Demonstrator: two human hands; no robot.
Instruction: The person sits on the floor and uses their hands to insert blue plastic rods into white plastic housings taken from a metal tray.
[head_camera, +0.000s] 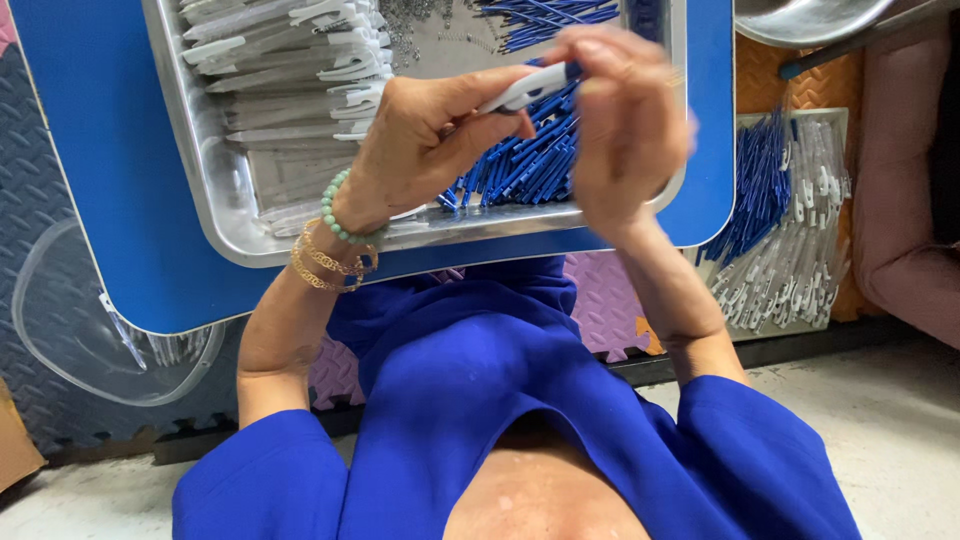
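Note:
My left hand (425, 135) and my right hand (625, 120) meet above a metal tray (215, 185) and together grip a small pen-like piece (530, 88) with a white body and a blue end. The left fingers pinch the white part; the right hand closes over the blue end. Green bead and gold bracelets sit on my left wrist. In the tray lie rows of white plastic parts (290, 70) on the left, several thin blue tubes (530, 165) on the right and small metal springs (410, 15) at the back.
The tray rests on a blue table (110, 200) over my lap. A clear plastic bowl (90, 330) lies on the floor mat at left. At right stands a flat box (790, 220) of blue and white pen parts. A metal bowl (810, 18) sits top right.

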